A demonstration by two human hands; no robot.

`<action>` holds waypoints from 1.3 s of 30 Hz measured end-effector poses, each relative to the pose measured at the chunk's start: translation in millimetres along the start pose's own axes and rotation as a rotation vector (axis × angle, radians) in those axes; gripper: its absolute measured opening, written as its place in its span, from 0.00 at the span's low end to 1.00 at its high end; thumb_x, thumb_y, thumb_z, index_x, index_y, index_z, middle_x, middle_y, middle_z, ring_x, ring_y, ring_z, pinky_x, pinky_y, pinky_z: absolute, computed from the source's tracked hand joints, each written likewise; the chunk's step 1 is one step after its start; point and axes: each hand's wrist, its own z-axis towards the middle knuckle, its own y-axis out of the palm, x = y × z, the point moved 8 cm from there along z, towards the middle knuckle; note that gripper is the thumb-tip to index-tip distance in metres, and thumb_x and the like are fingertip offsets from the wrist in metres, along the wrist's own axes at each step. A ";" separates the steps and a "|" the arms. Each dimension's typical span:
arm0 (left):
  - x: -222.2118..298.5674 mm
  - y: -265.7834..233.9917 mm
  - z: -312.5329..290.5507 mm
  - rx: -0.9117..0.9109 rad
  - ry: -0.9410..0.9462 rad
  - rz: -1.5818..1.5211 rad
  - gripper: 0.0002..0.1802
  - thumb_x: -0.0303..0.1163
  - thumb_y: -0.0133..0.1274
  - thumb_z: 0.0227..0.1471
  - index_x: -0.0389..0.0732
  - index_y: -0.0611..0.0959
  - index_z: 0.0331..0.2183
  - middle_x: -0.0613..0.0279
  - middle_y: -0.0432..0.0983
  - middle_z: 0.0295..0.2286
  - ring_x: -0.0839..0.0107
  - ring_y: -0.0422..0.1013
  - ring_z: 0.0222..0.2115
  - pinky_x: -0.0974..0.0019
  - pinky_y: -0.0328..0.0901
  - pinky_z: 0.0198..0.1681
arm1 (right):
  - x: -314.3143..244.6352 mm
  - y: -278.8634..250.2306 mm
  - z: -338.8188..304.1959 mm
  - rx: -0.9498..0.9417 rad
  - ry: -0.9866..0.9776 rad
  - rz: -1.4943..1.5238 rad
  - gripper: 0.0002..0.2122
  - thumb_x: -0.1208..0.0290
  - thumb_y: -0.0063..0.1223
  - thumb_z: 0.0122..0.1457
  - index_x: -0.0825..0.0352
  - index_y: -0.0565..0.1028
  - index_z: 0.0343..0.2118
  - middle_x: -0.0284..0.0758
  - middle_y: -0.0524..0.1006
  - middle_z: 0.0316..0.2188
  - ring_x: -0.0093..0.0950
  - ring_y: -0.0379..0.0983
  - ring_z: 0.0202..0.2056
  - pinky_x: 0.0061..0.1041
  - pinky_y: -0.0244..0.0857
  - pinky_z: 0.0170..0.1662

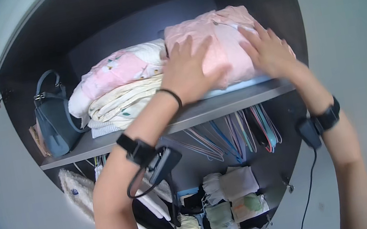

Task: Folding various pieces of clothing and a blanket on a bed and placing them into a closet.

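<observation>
We see both bare hands raised to the upper wardrobe shelf (221,105), where a folded pink quilt (229,39) sits at the right end on a pale blue folded cloth (255,81). Our left hand (189,70) is spread wide at the quilt's left front, thumb pointing right; our right hand (270,51) is also spread, its fingers lying against the quilt's right side. Neither grips anything, and we cannot tell how firmly the left palm touches the fabric. Just left of the quilt, a pink-and-white floral comforter (113,72) lies on a cream folded quilt (129,96), and farther left stands a blue-grey handbag (55,126). Beneath the shelf we see coloured clothes hangers (235,137) hanging, with folded clothes (239,184) lower down
</observation>
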 end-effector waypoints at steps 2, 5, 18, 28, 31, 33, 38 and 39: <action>11.7 -16.3 -21.3 0.076 0.118 0.100 0.42 0.57 0.53 0.45 0.43 0.63 0.56 0.33 0.57 0.52 0.39 0.55 0.53 0.47 0.52 0.56 | -9.5 3.4 -17.4 0.012 -0.031 0.050 0.26 0.45 0.30 0.61 0.45 0.54 0.61 0.45 0.46 0.64 0.54 0.41 0.62 0.59 0.41 0.58; 18.4 -11.4 -29.1 0.110 0.155 0.019 0.45 0.52 0.61 0.39 0.46 0.63 0.57 0.30 0.52 0.53 0.31 0.52 0.52 0.42 0.50 0.55 | 2.2 15.2 -10.6 0.040 -0.107 0.121 0.25 0.46 0.30 0.61 0.46 0.54 0.61 0.45 0.46 0.63 0.53 0.42 0.62 0.58 0.42 0.58; 34.0 -20.3 -85.3 0.146 -0.057 -0.127 0.39 0.39 0.52 0.48 0.39 0.56 0.58 0.24 0.39 0.56 0.33 0.50 0.55 0.54 0.51 0.58 | 6.4 12.5 -54.5 0.268 -0.040 0.066 0.28 0.46 0.33 0.60 0.50 0.52 0.62 0.51 0.48 0.62 0.55 0.48 0.59 0.46 0.45 0.60; 29.0 -44.9 -329.8 0.264 -0.193 -0.455 0.26 0.24 0.50 0.49 0.30 0.67 0.50 0.44 0.64 0.49 0.53 0.63 0.49 0.58 0.57 0.52 | -21.8 -41.7 -367.9 0.443 0.277 -0.042 0.25 0.76 0.51 0.53 0.66 0.60 0.56 0.48 0.55 0.58 0.46 0.53 0.59 0.40 0.49 0.59; -2.0 10.5 -439.5 -0.007 -0.496 -0.721 0.18 0.24 0.50 0.50 0.31 0.72 0.45 0.49 0.70 0.43 0.60 0.68 0.42 0.63 0.62 0.46 | -20.0 -44.6 -500.0 0.460 0.552 -0.261 0.24 0.79 0.50 0.53 0.67 0.61 0.54 0.46 0.56 0.57 0.44 0.54 0.58 0.39 0.49 0.59; -19.5 57.7 -517.6 -0.277 -0.620 -0.828 0.16 0.26 0.52 0.50 0.32 0.73 0.42 0.49 0.72 0.39 0.62 0.69 0.42 0.63 0.63 0.43 | -24.3 -47.3 -582.2 0.412 0.710 -0.322 0.23 0.80 0.49 0.52 0.67 0.62 0.53 0.45 0.58 0.56 0.43 0.54 0.58 0.36 0.50 0.59; -10.8 115.1 -624.1 -0.719 -0.824 -1.253 0.08 0.28 0.51 0.54 0.35 0.76 0.36 0.60 0.76 0.34 0.74 0.72 0.34 0.72 0.66 0.35 | -61.3 -74.4 -762.7 0.243 1.016 -0.414 0.23 0.81 0.50 0.52 0.69 0.62 0.53 0.44 0.63 0.52 0.40 0.59 0.55 0.34 0.53 0.57; 0.3 125.9 -635.3 -0.763 -0.921 -1.377 0.07 0.29 0.51 0.54 0.36 0.76 0.35 0.62 0.76 0.32 0.75 0.72 0.33 0.73 0.67 0.35 | -70.1 -80.6 -798.8 0.213 1.086 -0.388 0.22 0.80 0.50 0.53 0.69 0.62 0.53 0.44 0.65 0.51 0.39 0.61 0.54 0.34 0.54 0.57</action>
